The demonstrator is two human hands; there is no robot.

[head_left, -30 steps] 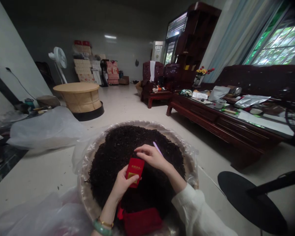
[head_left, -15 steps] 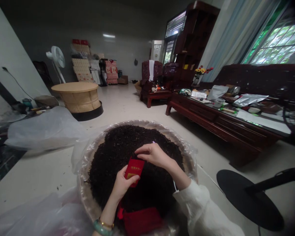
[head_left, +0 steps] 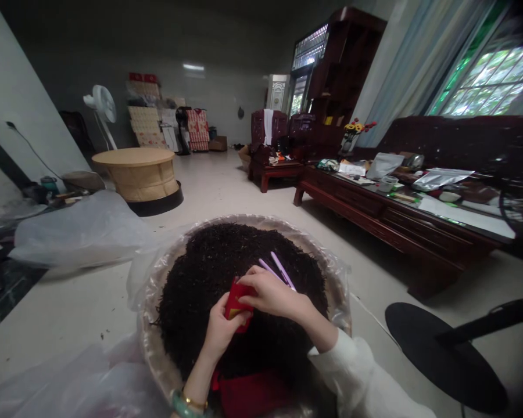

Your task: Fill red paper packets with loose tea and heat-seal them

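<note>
A small red packet (head_left: 239, 297) with a gold patch is between my hands over a heap of dark, dried leaves like loose tea (head_left: 226, 249). My left hand (head_left: 222, 325) grips its lower part, thumb across the front. My right hand (head_left: 272, 293) closes on the packet's top and right side, and its fingers cover most of the lettering. Two slim lilac sticks (head_left: 281, 268) lie on the leaves just beyond my right hand; their near ends are hidden. Close to me a red cloth-like piece (head_left: 253, 395) lies at the near side of the heap.
A round, plastic-lined basket (head_left: 150, 325) holds the leaves. Clear plastic sheeting (head_left: 78, 232) spreads on the left floor. A black round stand base (head_left: 444, 354) is at right. Further off are a cluttered dark wooden table (head_left: 366, 206) and a round woven stand (head_left: 142, 174).
My right hand has moved down from just above the packet's top onto its front and side. The packet has tilted slightly, and the lilac sticks show more fully.
</note>
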